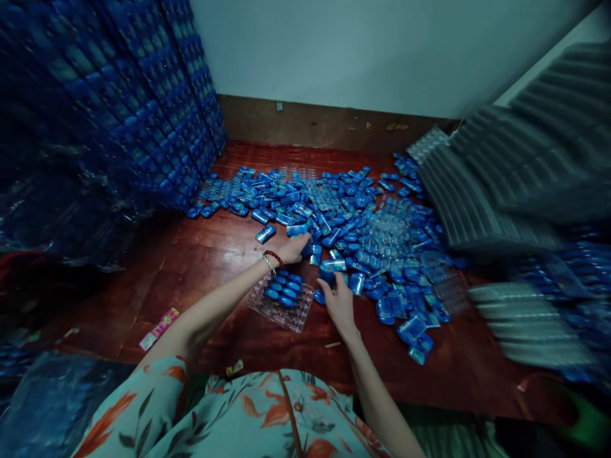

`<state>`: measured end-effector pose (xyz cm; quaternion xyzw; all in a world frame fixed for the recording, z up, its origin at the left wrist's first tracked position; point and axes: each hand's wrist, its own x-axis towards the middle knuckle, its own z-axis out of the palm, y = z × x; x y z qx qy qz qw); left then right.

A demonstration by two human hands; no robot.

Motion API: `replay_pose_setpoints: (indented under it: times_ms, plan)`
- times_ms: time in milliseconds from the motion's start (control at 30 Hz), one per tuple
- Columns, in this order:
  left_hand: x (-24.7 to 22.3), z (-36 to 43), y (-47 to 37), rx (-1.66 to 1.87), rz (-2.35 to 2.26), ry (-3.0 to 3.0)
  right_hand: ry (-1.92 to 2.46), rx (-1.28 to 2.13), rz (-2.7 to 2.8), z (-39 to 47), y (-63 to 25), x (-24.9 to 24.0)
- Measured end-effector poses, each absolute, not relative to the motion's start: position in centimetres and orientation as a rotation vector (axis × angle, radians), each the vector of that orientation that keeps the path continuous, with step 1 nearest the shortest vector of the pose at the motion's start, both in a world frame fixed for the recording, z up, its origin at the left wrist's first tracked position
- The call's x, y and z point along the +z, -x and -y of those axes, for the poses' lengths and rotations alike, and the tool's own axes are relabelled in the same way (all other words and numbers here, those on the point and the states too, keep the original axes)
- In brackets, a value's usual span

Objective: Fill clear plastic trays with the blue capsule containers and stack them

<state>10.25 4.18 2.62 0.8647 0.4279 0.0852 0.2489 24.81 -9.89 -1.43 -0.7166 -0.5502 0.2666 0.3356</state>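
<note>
My left hand [296, 248], with a red bead bracelet and a bangle on the wrist, reaches to the near edge of a heap of blue packets [286, 194]. Its fingers are closed on a small blue packet [307, 249], partly hidden by the hand. To the right and nearer me, my right hand [338, 299] pinches another blue packet [327, 275] between thumb and fingers. Below my left wrist lies a clear plastic tray [296, 318] with moulded hollows. Several blue packets [286, 292] sit in rows in part of it.
More clear trays [389, 229] lie among the heap on the red-brown table [205, 254]. Tall stacks of filled blue packs [143, 108] rise at the left. Nested trays [515, 159] are piled at the right, blurred. A pink wrapper [160, 329] lies near my left forearm.
</note>
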Motion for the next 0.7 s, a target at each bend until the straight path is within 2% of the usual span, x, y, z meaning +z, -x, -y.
replay_pose_setpoints:
  times_ms: [100,267,433,567,700]
  plan:
    - [3.6,-3.6,-7.4,0.359,-1.152,-2.317,1.666,0.886,1.393,12.3,-26.0,0.0]
    - [4.9,2.3,1.0,0.782,-1.367,-1.99,1.511,0.982,1.79,15.8,-25.2,2.5]
    - [3.3,10.3,5.4,0.755,-1.352,-1.882,1.473,0.658,2.0,16.3,-21.5,0.8]
    - [1.4,13.4,3.3,0.83,-1.398,-1.909,1.45,0.335,2.284,15.4,-20.8,-0.4]
    - [-0.5,13.8,1.1,0.876,-1.367,-2.093,1.377,0.22,2.466,14.4,-21.8,-0.1]
